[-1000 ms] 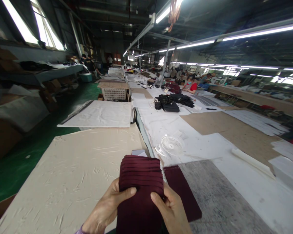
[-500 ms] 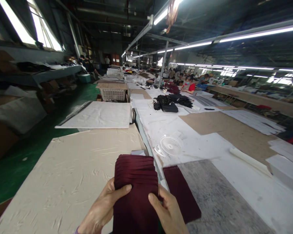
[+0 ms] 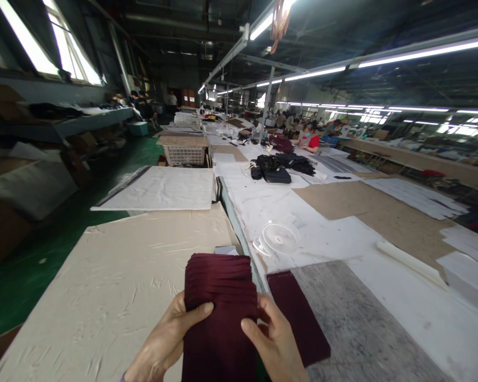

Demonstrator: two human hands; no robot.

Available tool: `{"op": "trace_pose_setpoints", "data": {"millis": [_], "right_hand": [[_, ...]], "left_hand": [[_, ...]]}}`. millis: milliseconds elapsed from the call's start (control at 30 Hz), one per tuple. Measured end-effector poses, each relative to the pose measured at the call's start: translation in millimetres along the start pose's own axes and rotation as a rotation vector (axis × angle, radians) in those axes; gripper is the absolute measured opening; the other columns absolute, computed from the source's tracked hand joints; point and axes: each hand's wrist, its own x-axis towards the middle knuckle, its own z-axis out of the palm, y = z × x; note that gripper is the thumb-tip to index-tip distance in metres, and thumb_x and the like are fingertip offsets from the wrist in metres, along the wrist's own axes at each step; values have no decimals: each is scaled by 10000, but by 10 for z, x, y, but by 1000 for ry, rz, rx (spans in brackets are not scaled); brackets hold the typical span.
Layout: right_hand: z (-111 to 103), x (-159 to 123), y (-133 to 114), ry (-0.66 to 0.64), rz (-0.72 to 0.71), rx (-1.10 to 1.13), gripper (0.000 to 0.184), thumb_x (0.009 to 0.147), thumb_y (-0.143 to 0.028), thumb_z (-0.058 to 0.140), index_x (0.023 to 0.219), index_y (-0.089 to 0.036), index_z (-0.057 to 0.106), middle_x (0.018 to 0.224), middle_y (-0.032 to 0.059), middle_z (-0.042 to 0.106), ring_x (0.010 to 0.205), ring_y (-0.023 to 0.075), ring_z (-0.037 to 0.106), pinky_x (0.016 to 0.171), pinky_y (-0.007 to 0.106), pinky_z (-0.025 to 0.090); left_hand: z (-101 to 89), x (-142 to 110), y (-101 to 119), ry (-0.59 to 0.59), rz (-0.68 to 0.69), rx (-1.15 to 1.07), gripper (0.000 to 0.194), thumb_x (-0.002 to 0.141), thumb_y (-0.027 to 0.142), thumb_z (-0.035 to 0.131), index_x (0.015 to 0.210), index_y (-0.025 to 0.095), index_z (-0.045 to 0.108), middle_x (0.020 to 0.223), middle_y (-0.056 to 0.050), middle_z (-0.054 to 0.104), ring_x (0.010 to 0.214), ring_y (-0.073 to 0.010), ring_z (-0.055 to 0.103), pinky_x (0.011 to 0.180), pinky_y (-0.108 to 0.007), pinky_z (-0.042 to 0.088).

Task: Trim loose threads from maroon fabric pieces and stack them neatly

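Observation:
A stack of maroon fabric pieces (image 3: pixel 221 323) is held up between my two hands, its upper edges fanned out in steps. My left hand (image 3: pixel 169 331) grips the left side, thumb lying across the front and the other fingers hidden behind. On the right side my right hand (image 3: pixel 274 337) grips the edge, its thumb on the front face and its fingers curled at the back. Just right of that hand, another flat maroon fabric piece (image 3: pixel 298 318) lies on a grey mottled board (image 3: pixel 354 313).
A small white fan (image 3: pixel 279 237) lies on the white-covered table (image 3: pixel 322 239). Farther off is a dark garment pile (image 3: pixel 274 167). Left are a cream sheet-topped surface (image 3: pixel 115 276), a white panel (image 3: pixel 167 188) and a plastic crate (image 3: pixel 185 155). A person in red (image 3: pixel 313 141) sits beyond.
The fabric stack and both hands have barely moved. The right fingers at the stack's edge have shifted slightly, and the view has tilted a little.

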Motion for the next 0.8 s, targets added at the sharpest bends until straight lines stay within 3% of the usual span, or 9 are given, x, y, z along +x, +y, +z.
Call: {"op": "trace_pose_setpoints", "data": {"millis": [100,167,300,467,800], "right_hand": [[-31,13,-34,125,-67,51,518,741,-426,705,1209,-250,570,1364,85,471,1106,233,550,861,308,493],[-67,26,-40,118,-77,65,523,734,-415,717,1212,-263,567,1406,84,430,1157,248,525,904,335,481],[-131,56,-30,-3,31,169,627,741,-435,721,1302,-267,494,1242,107,568,1077,256,580,896,388,489],[-188,122,-76,-105,51,281,657,741,-437,734,1319,-283,463,1184,93,607,1041,239,602,928,400,465],[-238,222,-113,-117,42,293,509,741,-424,731,1201,-280,566,1045,53,654,894,190,630,887,362,483]], "left_hand": [[-17,2,1,-50,-7,38,336,638,225,812,957,151,739,903,-100,758,822,-262,705,834,-375,529],[-31,10,-14,-93,-6,57,353,639,228,811,974,145,736,913,-105,756,848,-267,700,835,-370,525],[-62,34,-44,-162,-21,98,359,653,236,803,994,151,732,933,-102,754,881,-270,692,819,-358,526],[-65,47,-40,-185,-25,146,361,650,241,804,994,154,738,924,-97,755,893,-273,686,835,-365,519],[-52,74,-32,-158,-26,149,379,634,270,814,993,169,745,925,-89,755,852,-257,687,826,-351,511]]}}
